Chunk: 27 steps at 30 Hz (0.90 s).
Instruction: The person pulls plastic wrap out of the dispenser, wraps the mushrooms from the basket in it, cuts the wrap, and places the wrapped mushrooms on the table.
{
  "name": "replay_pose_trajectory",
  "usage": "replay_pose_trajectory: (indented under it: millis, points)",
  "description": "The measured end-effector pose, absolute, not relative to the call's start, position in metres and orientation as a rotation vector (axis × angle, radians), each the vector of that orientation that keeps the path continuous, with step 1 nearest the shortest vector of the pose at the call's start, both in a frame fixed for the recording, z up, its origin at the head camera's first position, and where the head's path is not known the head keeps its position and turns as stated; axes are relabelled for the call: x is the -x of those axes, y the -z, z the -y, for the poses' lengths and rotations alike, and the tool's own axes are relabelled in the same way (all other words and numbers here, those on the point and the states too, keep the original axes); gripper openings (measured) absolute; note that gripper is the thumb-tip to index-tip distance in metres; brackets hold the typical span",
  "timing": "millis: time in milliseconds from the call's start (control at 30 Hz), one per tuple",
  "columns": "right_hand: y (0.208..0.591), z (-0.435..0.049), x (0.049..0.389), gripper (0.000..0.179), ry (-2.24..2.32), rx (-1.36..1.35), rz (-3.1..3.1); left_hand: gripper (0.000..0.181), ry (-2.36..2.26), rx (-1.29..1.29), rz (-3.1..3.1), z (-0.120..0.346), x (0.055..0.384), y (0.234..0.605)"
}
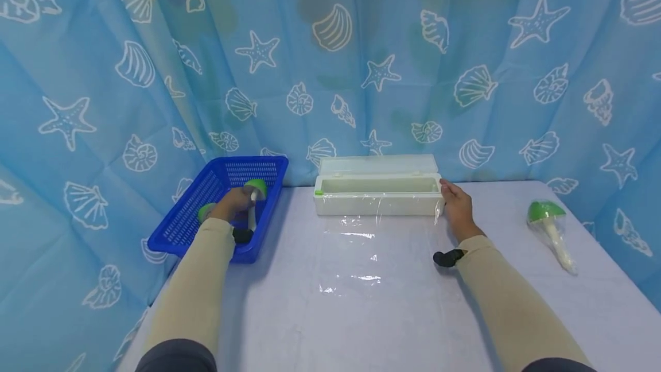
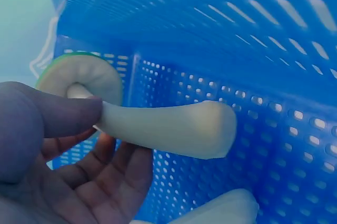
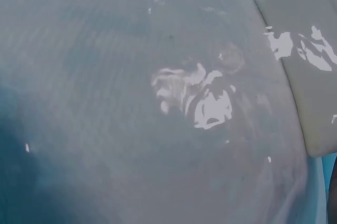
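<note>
My left hand (image 1: 234, 202) is inside the blue basket (image 1: 172, 245), pinching the pale stem of a toy mushroom (image 1: 258, 189) between thumb and fingers. Its green-edged cap (image 2: 79, 79) points away from the wide stem end. A second toy mushroom (image 1: 205, 212) lies in the basket, partly hidden by the hand. My right hand (image 1: 457, 208) rests with fairly straight fingers against the right end of a white plastic-wrap dispenser (image 1: 377, 204). The dispenser's clear lid (image 1: 379, 164) stands raised at the back. Clear wrap (image 1: 356, 257) spreads from its front over the table.
On the right of the white-covered table (image 1: 392, 326) lies another green-capped toy mushroom (image 1: 555, 234), covered in clear wrap. A green slider (image 1: 319, 192) sits at the dispenser's left front. Behind everything hangs a blue curtain (image 1: 289, 159) with shell patterns.
</note>
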State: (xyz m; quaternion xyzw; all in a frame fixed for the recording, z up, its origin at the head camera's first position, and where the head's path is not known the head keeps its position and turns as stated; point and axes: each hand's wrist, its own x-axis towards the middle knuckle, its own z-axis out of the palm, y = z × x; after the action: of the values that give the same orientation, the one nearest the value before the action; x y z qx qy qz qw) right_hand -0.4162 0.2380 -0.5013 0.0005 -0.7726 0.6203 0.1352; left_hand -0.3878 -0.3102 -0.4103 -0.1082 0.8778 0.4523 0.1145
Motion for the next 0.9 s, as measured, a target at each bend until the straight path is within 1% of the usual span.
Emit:
replay_pose_trajectory:
  millis: [133, 300, 533, 900]
  points:
    - [0.498, -0.24, 0.414, 0.052, -1.782, 0.031, 2.246, 0.042, -1.41, 0.267, -2.558, 0.309, 0.383, 0.408]
    - [0.498, -0.24, 0.414, 0.051, -1.779, 0.052, 2.265, 0.042, -1.365, 0.252, -2.65, 0.312, 0.379, 0.401]
    - [0.497, -0.238, 0.418, 0.053, -1.769, 0.035, 2.279, 0.041, -1.12, 0.148, -2.883, 0.317, 0.374, 0.381]
    - [0.493, -0.236, 0.414, 0.05, -1.769, 0.128, 2.308, 0.039, -0.925, 0.025, -3.057, 0.298, 0.36, 0.349]
